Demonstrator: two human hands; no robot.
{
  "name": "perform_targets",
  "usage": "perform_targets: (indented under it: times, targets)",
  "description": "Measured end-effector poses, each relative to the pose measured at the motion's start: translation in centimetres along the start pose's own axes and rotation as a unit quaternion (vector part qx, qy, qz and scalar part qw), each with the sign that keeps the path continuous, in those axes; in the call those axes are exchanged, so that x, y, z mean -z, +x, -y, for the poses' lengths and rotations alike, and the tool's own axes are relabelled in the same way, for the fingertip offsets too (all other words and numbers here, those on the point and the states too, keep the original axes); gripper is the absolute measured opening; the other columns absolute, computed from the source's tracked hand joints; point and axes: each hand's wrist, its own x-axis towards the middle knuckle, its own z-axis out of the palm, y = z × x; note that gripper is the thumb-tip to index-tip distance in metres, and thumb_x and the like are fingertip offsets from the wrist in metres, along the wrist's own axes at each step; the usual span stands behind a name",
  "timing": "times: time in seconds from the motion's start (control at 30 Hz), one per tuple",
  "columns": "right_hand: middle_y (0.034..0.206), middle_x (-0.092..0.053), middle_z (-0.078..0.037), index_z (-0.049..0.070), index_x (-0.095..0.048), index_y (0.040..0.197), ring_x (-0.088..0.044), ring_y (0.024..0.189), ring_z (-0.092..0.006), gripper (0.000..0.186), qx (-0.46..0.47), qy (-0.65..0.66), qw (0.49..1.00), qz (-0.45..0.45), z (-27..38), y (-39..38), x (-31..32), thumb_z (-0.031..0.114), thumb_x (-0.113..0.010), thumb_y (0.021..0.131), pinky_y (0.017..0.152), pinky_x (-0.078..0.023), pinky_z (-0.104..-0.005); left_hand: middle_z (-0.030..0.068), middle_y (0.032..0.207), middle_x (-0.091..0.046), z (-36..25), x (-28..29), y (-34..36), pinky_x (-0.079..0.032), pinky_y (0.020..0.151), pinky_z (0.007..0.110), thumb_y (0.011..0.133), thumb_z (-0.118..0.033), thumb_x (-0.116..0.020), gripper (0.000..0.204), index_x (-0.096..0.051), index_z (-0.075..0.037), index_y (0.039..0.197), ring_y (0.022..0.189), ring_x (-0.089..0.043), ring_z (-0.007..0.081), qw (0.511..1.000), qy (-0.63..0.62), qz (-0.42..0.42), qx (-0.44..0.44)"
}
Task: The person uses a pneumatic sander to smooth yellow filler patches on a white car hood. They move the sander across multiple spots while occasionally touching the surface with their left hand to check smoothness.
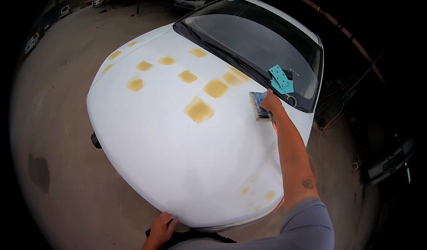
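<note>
My right arm reaches far across the white car hood [155, 161]. At its end my right hand [271, 102] is closed round the top of a rectangular sander [259, 108] with a blue body, which sits on the hood close to the windshield. Yellowish filler patches [199, 109] mark the hood, most of them left of the sander. Down at the hood's front edge is my left hand [161, 231], its fingers curled; whatever they hold, if anything, is hidden.
Perforated teal sanding sheets [280, 80] and a roll of tape [291, 101] lie at the base of the windshield [253, 32], beside the wiper [231, 56]. An orange hose [281, 203] runs behind my right arm. Another car [190, 0] is parked in the background.
</note>
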Motion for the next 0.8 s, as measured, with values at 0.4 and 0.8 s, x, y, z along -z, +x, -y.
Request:
perform_targets:
  times: [0.4,0.8]
  targets:
    - [0.121,-0.073,-0.027,0.004,-0.04,0.154,-0.072,0.112,-0.0425,0.086,-0.118,-0.024,0.99,0.069,2.2,-8.5,0.9,0.021,-0.076,0.078,0.096,-0.057,-0.0474,0.0113,0.074,-0.067,5.3,11.4,23.8,-0.052,0.053,0.042,0.09,-0.008,-0.076,0.008,-0.073,-0.004,0.096,0.062,-0.067,0.0292,0.96,-0.004,0.224,-0.168]
    - [0.123,-0.073,-0.025,0.004,-0.039,0.157,-0.072,0.115,-0.0412,0.088,-0.182,-0.036,0.982,0.024,1.9,-0.9,0.4,0.02,-0.075,0.078,0.098,-0.057,-0.0454,0.0039,0.072,-0.057,3.7,-7.5,44.4,-0.048,0.053,0.042,0.095,-0.016,-0.071,0.009,-0.067,-0.011,0.09,0.067,-0.061,0.0259,0.863,0.022,0.26,-0.432]
